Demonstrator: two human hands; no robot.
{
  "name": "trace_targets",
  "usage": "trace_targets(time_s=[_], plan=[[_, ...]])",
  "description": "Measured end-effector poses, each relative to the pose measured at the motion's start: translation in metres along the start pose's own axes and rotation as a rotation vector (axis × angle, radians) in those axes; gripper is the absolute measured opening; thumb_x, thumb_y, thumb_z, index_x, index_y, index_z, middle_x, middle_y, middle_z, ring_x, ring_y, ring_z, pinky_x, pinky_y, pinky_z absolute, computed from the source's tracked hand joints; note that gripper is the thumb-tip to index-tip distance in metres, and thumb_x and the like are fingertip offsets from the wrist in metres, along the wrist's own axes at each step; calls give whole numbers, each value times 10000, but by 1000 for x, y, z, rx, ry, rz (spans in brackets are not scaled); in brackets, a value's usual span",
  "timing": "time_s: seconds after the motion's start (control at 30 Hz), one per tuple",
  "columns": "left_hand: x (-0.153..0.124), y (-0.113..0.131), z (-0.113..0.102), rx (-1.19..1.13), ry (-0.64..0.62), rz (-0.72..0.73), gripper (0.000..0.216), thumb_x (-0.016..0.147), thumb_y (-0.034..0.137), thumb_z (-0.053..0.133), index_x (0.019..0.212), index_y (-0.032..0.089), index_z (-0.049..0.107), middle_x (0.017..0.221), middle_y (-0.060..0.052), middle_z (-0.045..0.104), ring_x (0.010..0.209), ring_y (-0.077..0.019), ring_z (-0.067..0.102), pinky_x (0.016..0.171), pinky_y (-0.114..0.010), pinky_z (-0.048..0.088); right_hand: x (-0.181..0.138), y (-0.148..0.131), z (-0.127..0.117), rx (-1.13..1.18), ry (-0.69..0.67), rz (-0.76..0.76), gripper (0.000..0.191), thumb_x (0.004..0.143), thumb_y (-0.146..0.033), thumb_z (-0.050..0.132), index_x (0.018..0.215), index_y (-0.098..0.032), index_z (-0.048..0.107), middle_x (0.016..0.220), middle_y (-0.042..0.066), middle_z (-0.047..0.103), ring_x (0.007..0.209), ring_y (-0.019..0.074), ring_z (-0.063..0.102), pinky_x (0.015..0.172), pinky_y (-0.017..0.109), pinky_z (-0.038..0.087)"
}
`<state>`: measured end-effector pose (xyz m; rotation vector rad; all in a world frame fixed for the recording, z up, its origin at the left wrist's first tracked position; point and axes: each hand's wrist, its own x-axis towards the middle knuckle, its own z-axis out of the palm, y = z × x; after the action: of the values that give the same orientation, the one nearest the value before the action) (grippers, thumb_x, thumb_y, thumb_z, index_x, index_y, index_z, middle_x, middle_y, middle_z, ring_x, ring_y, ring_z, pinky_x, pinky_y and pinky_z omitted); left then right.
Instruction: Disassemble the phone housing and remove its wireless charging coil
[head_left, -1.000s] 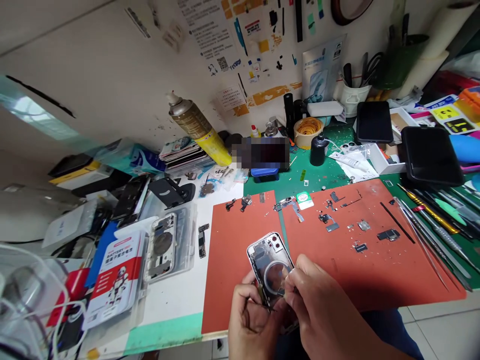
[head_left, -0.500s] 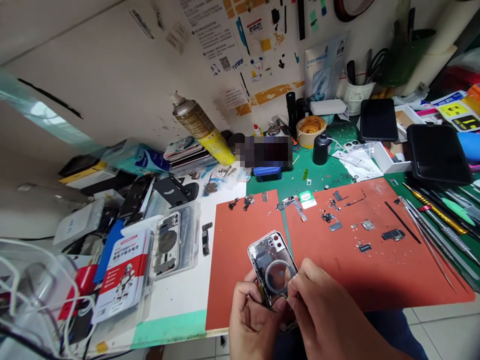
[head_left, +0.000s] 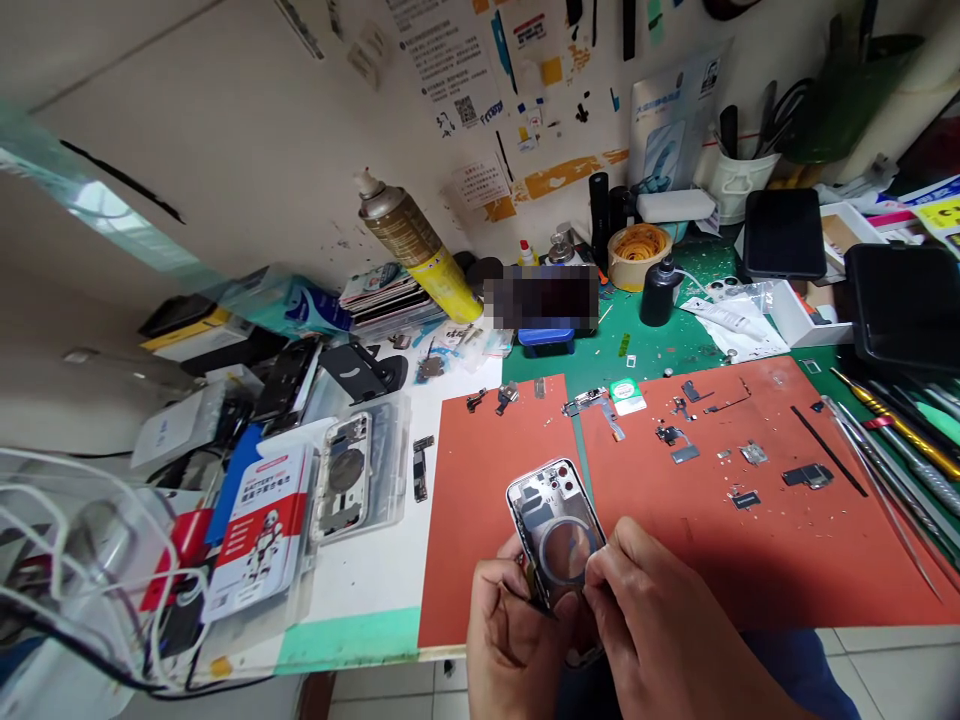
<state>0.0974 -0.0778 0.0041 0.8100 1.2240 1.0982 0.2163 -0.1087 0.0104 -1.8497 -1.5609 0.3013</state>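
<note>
the phone shell [head_left: 553,520] is held tilted over the near edge of the red mat [head_left: 750,560], inside facing up, with a round ring in its middle. the left hand [head_left: 510,640] curls its fingers around the shell's lower left edge and grips it. the right hand [head_left: 660,630] pinches its fingertips narrowly on the lower right side by the ring. small metal parts [head_left: 675,440] lie scattered on the mat beyond, thin tools [head_left: 900,440] to the right, and a spray can [head_left: 416,245] leans by the wall.
</note>
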Motion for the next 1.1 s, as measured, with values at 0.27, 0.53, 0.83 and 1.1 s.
trace_targets(time_s=[0.27,0.53,0.83,1.1], plan=[[-3,0,6,13,79,-1,519,743,299,946,878,259,446,1153,3,770,901,-179,778,689,-213,606,-2,2,0,-28,38,-49,273,937,-99,388,802,-225,588,751,62,641,565,169,640,503,282,522],[-2,-6,3,26,119,44,536,718,307,965,915,257,468,1216,-21,745,930,-172,776,733,-211,622,-1,1,-3,-66,63,-71,276,878,-83,381,791,-227,600,730,74,665,564,182,656,505,286,544],[-1,-4,6,25,131,24,558,699,317,974,917,249,465,1215,-43,732,911,-192,775,702,-229,620,6,-1,-4,-76,111,-90,302,900,-66,357,791,-209,600,700,70,652,497,177,621,450,295,510],[-1,-3,3,85,121,24,554,716,324,962,931,254,457,1191,-43,762,677,-122,722,557,-184,569,2,3,-1,-82,35,-78,297,987,-121,337,829,-231,563,740,56,653,509,164,619,454,279,480]])
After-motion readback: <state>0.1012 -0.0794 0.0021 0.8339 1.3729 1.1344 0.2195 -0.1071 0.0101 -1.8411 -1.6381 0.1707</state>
